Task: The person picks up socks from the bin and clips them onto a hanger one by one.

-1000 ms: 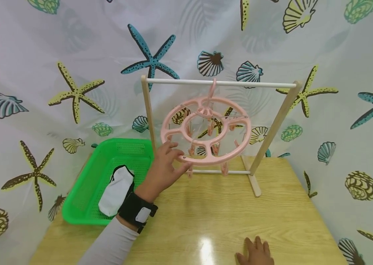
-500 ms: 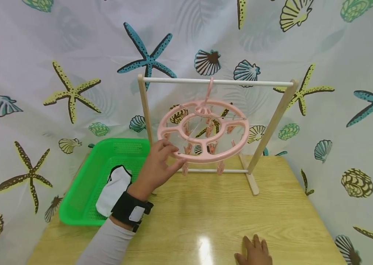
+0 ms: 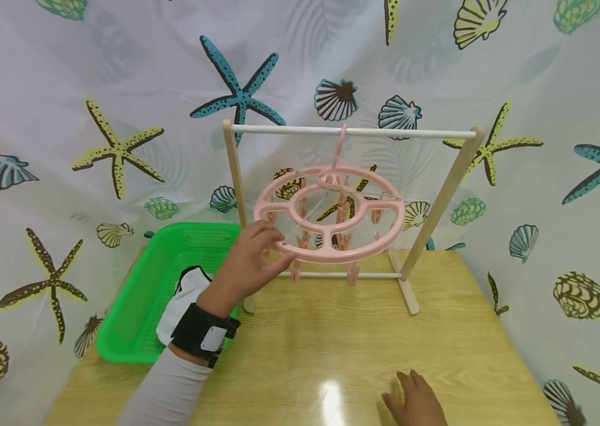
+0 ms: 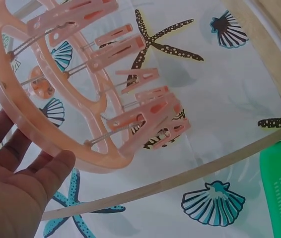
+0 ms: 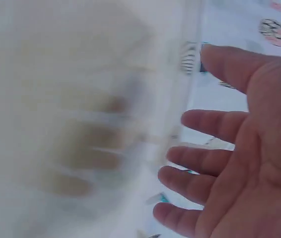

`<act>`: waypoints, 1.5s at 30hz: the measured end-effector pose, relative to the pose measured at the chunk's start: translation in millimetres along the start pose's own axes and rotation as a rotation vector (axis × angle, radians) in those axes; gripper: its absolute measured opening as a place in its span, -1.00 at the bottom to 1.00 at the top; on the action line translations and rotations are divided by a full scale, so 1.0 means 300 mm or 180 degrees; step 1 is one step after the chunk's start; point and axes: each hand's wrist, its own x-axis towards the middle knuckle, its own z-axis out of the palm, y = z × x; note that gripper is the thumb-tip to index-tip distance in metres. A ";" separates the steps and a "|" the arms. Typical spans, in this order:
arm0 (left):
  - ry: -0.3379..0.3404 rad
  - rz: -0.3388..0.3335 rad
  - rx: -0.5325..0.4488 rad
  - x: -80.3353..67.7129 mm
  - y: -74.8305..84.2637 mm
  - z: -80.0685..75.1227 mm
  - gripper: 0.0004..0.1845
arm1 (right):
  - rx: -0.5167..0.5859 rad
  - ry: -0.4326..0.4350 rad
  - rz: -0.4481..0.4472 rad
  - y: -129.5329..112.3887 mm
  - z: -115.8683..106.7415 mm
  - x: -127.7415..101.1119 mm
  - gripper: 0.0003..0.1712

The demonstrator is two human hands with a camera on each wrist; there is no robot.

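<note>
A pink round clip hanger (image 3: 342, 258) hangs by its hook from the white top bar (image 3: 412, 134) of a wooden stand. Pink clothespins (image 3: 352, 274) dangle below its ring on short links. My left hand (image 3: 249, 260) holds the near left part of the ring between thumb and fingers. The left wrist view shows the thumb (image 4: 61, 163) against the outer rim, with the other fingers along the same edge. Low at the right, my right hand (image 3: 418, 402) is over the wooden table, its fingers extended and holding nothing.
A green basket (image 3: 105, 331) stands at the left of the table, with a white cloth item with black trim (image 3: 180, 302) inside. The stand's right foot (image 3: 409, 299) rests on the tabletop. A curtain (image 3: 300, 59) printed with starfish and shells surrounds the table.
The hanger's ring has tilted to lie flatter and turned slightly, with my left hand still on its rim. That hand has shifted a little left. My right hand has changed its angle slightly.
</note>
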 end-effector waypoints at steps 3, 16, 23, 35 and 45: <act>-0.0005 0.0011 -0.0025 -0.001 -0.005 -0.011 -0.70 | 0.0307 0.0152 -0.0076 -0.050 -0.066 0.020 -0.36; -0.0135 -0.0051 -0.0092 -0.002 -0.014 -0.036 -0.71 | 0.1274 0.0960 -0.0626 -0.255 -0.236 0.094 -0.57; -0.0154 -0.0028 -0.0088 -0.004 -0.013 -0.054 -0.72 | 0.1588 0.1152 -0.0942 -0.348 -0.303 0.162 -0.60; -0.0203 0.0015 -0.0189 -0.010 -0.022 -0.058 -0.70 | 0.2665 0.0689 -0.1343 -0.473 -0.332 0.261 -0.63; -0.0202 0.0048 -0.0211 -0.009 -0.035 -0.064 -0.71 | 0.2818 0.0353 -0.1364 -0.500 -0.332 0.288 -0.73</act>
